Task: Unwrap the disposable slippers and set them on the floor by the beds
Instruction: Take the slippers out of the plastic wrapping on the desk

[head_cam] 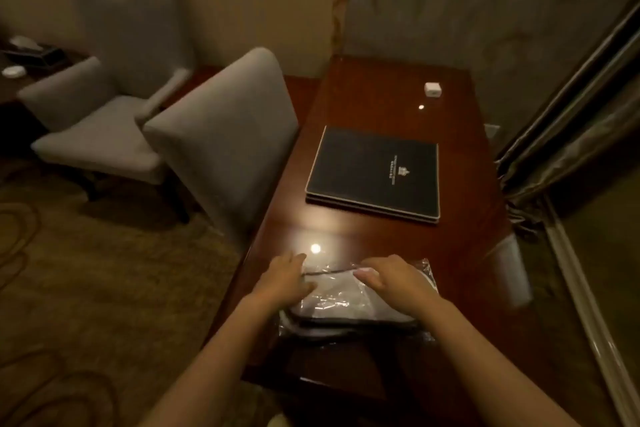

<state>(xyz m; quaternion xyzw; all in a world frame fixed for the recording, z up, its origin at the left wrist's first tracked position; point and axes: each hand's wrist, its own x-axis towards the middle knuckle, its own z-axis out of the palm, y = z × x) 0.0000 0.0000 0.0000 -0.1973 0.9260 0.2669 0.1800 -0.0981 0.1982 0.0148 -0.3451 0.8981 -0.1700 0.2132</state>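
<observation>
1. glossy reddish-brown desk (388, 94), with bright white glints.
2. black folder (374, 172), pale edging, small light crest.
3. clear crinkled wrap (332, 298) under the fingers (367, 276), over white slippers (360, 308) with dark trim.
4. grey chairs (221, 135); brown swirl-patterned carpet (86, 288).

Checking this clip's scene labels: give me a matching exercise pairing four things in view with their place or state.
Things:
1. wrapped slippers
2. black folder
3. small white cube
4. grey chair

Places or states:
A. far end of the desk
B. under both hands, still in plastic
C. on the carpet, left of the desk
D. flat on the middle of the desk

Pairs: 1-B, 2-D, 3-A, 4-C
</observation>
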